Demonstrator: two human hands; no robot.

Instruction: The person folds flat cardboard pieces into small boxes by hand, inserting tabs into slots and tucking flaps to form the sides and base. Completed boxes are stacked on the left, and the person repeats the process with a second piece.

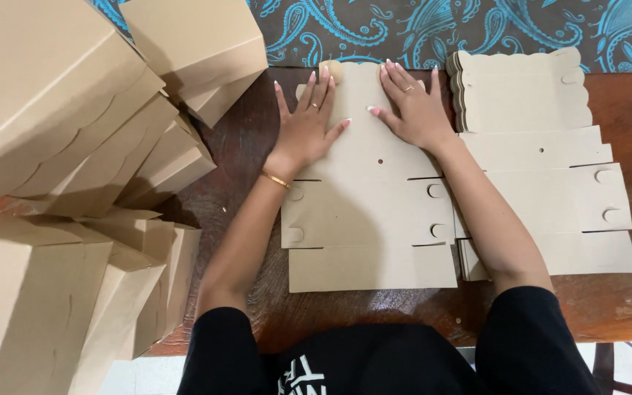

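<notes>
A flat, die-cut brown cardboard box blank [371,212] lies unfolded on the dark wooden table [623,292] in front of me. My left hand [307,124] presses flat on its far left part, fingers spread, with a ring and a gold bracelet at the wrist. My right hand [412,106] lies flat on the far right part of the same blank, fingers spread, also with a ring. Neither hand grips anything.
A stack of more flat blanks [543,146] lies just to the right. Several folded brown boxes [74,124] are piled at the left, reaching the table's near edge. A blue paisley cloth [477,29] runs along the back.
</notes>
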